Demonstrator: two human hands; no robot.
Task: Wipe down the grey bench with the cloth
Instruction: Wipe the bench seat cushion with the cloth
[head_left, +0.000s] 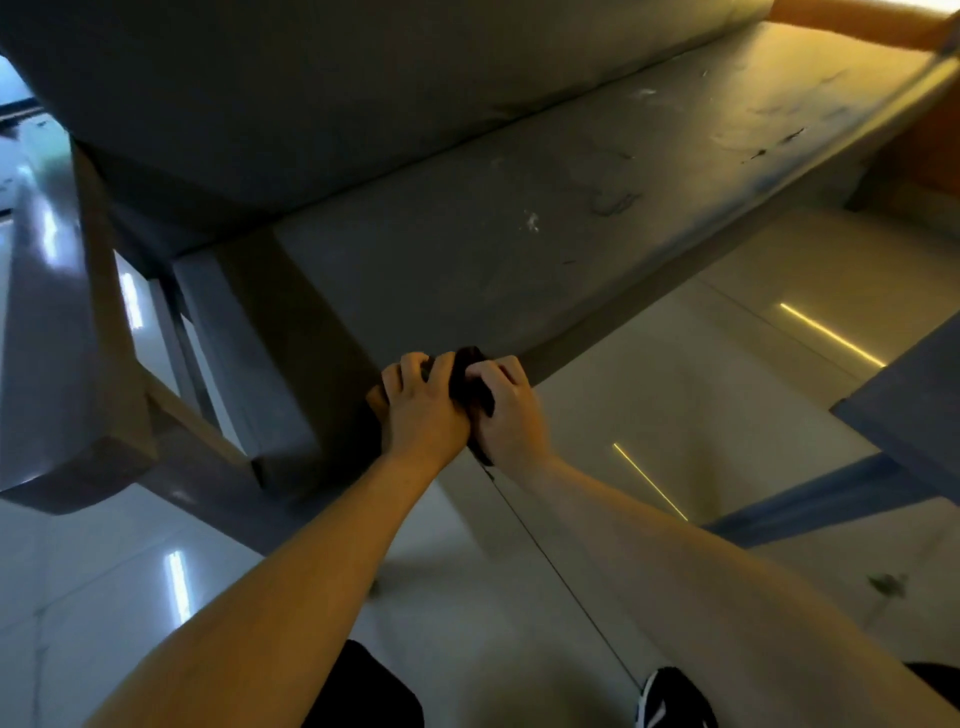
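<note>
The grey bench (519, 218) runs from the lower left to the upper right, with a padded backrest above the seat. Its seat carries white specks and dark scuff marks. A dark cloth (470, 382) is bunched between both hands at the bench's near front corner. My left hand (421, 410) and my right hand (511, 410) are side by side, fingers curled around the cloth. Most of the cloth is hidden by the fingers.
A second grey bench (62, 322) with a wooden frame stands at the left. A grey surface edge (914, 395) juts in at the right. Glossy pale floor tiles (675, 415) lie below. My shoe (675, 699) shows at the bottom.
</note>
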